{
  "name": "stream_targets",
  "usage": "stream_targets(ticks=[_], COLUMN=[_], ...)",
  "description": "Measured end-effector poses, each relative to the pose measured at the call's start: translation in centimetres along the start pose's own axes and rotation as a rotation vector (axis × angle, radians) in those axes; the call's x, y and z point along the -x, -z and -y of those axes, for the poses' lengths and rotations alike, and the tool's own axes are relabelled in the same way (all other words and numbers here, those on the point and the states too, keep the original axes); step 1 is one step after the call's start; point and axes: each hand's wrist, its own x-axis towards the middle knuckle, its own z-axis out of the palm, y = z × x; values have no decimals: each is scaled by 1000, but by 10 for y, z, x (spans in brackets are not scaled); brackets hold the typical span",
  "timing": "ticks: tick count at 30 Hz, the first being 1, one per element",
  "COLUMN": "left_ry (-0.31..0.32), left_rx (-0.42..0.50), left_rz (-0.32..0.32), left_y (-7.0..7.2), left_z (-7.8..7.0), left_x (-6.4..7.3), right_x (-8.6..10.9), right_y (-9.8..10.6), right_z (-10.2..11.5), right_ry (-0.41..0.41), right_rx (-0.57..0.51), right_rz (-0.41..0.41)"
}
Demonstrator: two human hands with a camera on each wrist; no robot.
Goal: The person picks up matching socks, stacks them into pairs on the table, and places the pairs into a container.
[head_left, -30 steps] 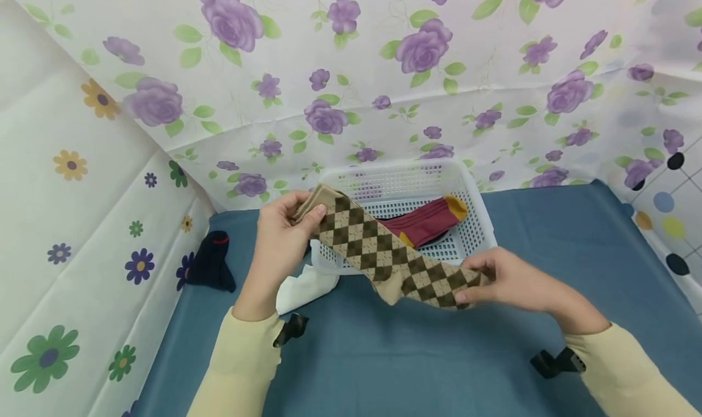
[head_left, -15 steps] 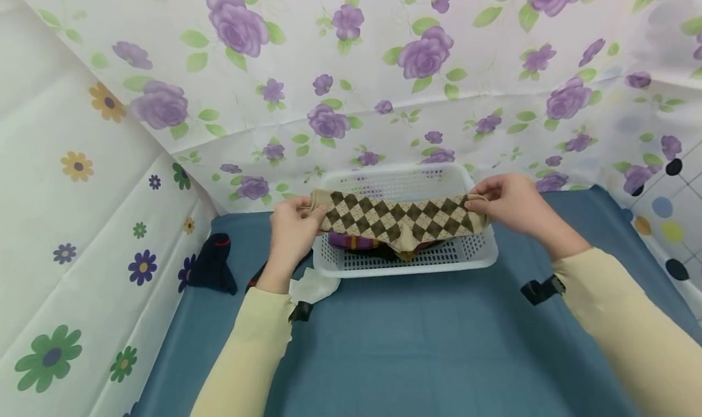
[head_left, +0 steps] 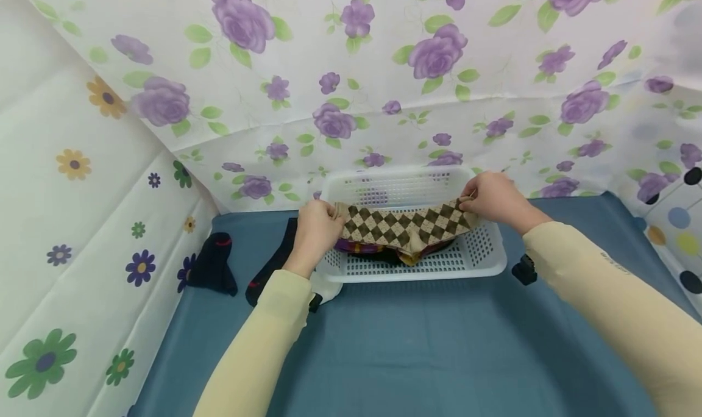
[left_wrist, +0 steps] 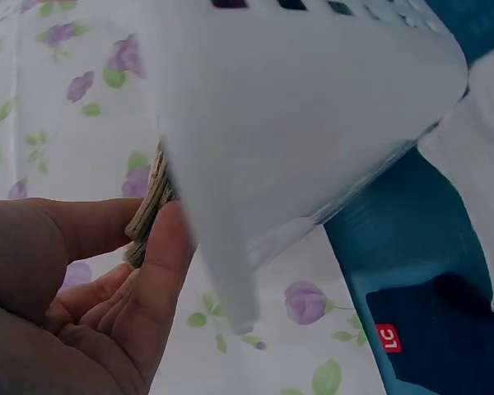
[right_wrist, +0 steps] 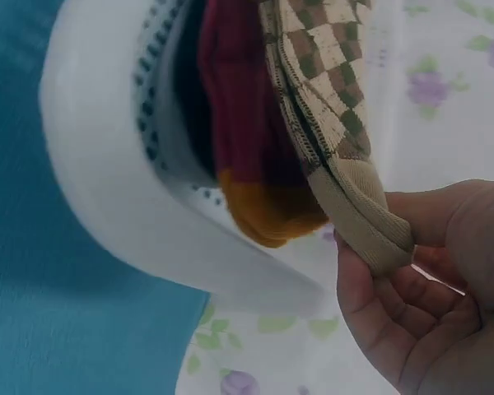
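A pair of beige and brown argyle socks (head_left: 384,227) is stretched sideways over the white plastic basket (head_left: 417,277), sagging at the middle. My left hand (head_left: 318,233) pinches one end between thumb and fingers at the basket's left side. At the other end, my right hand (head_left: 498,201) pinches the beige edge; two layers show there in the right wrist view. Beneath them in the basket lie a maroon sock (right_wrist: 243,107) with a mustard end and a purple patterned sock (head_left: 356,246). The argyle socks partly cover both.
Left of the basket, a dark navy sock (head_left: 212,264) and another dark sock (head_left: 272,264) lie on the blue cloth (head_left: 417,350). A white sock (head_left: 328,288) sits by the basket's front left corner, partly behind my left arm. A flowered curtain (head_left: 307,51) hangs behind.
The argyle socks went from slanting in front of the basket to nearly level above it, then lower into it. My right hand rose and moved forward; my left hand shifted right.
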Motion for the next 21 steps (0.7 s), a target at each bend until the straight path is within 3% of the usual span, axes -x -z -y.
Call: stream_targets(ticks=[6, 11, 15, 21], left_ry=[9, -48, -76, -107], left_rx=[-96, -152, -214, -309], left_rz=[77, 101, 195, 385], left_y=[-5, -6, -12, -19], left_z=[-2, -8, -7, -2], left_x=[1, 5, 2, -2], right_x=[-1, 10, 14, 9], right_y=[-16, -25, -33, -40], right_z=[9, 18, 17, 8], right_ry=[17, 102, 175, 181], right_rx=[113, 184, 293, 371], right_rz=[-63, -125, -32, 115])
